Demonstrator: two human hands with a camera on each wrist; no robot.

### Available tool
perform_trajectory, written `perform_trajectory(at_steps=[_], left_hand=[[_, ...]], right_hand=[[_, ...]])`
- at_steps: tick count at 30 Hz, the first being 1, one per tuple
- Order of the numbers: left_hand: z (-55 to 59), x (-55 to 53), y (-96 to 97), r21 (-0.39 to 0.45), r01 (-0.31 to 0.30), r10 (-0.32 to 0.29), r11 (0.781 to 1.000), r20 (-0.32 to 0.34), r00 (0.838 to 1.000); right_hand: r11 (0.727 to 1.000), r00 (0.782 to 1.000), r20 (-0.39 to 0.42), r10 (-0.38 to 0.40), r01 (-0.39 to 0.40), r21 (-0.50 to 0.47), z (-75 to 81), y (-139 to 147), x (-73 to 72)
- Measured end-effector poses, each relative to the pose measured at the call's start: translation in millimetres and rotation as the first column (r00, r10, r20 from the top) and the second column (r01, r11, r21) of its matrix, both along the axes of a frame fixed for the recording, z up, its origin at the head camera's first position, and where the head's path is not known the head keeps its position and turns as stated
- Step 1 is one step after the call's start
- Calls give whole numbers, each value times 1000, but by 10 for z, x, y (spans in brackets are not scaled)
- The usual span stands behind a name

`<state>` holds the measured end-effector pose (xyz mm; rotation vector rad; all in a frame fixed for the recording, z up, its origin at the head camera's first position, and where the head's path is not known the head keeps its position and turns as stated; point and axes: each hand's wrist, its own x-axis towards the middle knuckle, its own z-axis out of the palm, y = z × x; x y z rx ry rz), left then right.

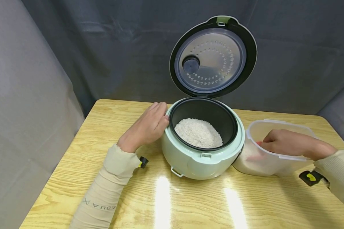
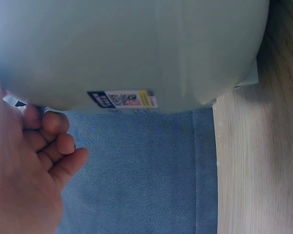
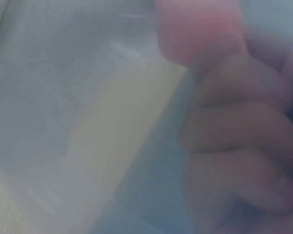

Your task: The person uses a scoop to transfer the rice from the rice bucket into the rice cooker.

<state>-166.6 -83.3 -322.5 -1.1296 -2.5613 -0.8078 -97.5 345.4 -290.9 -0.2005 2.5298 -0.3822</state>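
Observation:
A pale green rice cooker point(image 1: 195, 163) stands with its lid point(image 1: 212, 60) raised. White rice point(image 1: 199, 133) lies in its dark inner pot point(image 1: 206, 108). At the cooker's left upper edge, my left hand point(image 1: 147, 125) holds the rim with curled fingers; the left wrist view shows those fingers point(image 2: 53, 129) beside the cooker's side, the exact contact partly hidden. Inside a translucent plastic container point(image 1: 253, 165), my right hand point(image 1: 292, 143) grips a pinkish-red tool, likely a scoop point(image 3: 200, 29). Its lower end is hidden behind the cloudy wall. Pale rice shows through the container.
The container sits close against the cooker's right side on a wooden table point(image 1: 126, 194). Grey cloth point(image 1: 126, 47) hangs behind the table, with lighter cloth at the left. A small carry-handle end point(image 1: 177, 172) juts from the cooker's lower front.

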Motion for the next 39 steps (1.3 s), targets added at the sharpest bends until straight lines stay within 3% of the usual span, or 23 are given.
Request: perform_trajectory(at_steps=[10,21,28,39], left_hand=[[-1,1,-2,16,4,-4,1000,-4,1000],[-6,-6,1,19,6,-6,1000,-12,1000],[-4,-4,5,17,5,-5,1000,-9,1000],[-2,7,6,20,10,-10,1000,-3,1000]], right_hand=[[999,1000,24,-14,14,-32,21,-3,-10],[999,1000,-21,-1,1,-34,9,-10,-1],[998,999,23,-28,29,-58,37,6,-24],[998,1000,-3,-22,21,-59,-1,7,-8]])
